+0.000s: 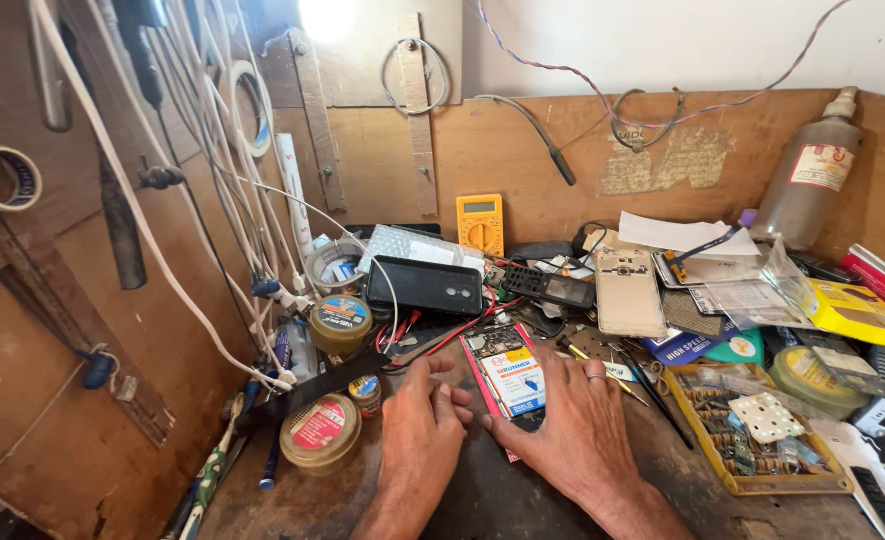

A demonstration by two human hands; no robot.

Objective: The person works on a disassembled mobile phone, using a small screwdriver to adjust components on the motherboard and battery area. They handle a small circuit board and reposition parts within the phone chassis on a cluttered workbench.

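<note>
Both hands rest low on the cluttered worktop (482, 495), side by side around an opened phone (505, 380) that lies face down with its back cover off. The left hand (420, 425) lies flat with fingers curled loosely at the phone's left edge, gripping nothing that I can see. The right hand (574, 420) – a ring on one finger – is spread over the phone's lower right corner, pressing it to the worktop. Just left of the hands stand two round tins (320, 430), and behind the phone lies a black phone (424, 285) with red wires beside it. A yellow meter (480, 223) leans against the back board, and a yellow parts tray (752, 430) sits to the right.
</note>
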